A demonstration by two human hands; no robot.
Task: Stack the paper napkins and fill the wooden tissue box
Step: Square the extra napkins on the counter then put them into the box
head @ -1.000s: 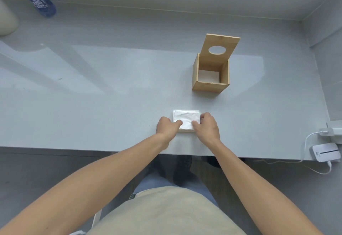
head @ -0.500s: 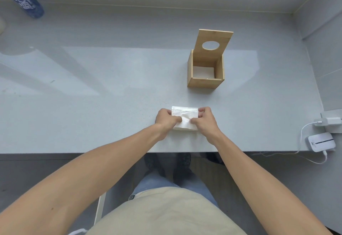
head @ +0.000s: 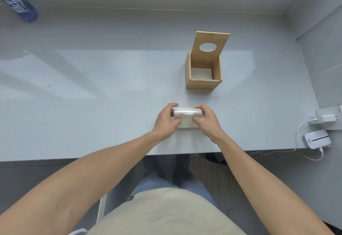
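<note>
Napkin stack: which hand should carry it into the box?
Right, probably. Both the left hand and the right hand grip the napkin stack, but the open box stands ahead and to the right, so the right hand has the shorter, uncrossed path.

Materials on the grey table

The wooden tissue box (head: pixel 203 71) looked matt, pale and smooth; the napkin stack (head: pixel 187 117) was soft white paper; the table (head: pixel 92 90) was faintly speckled, slightly glossy.
</note>
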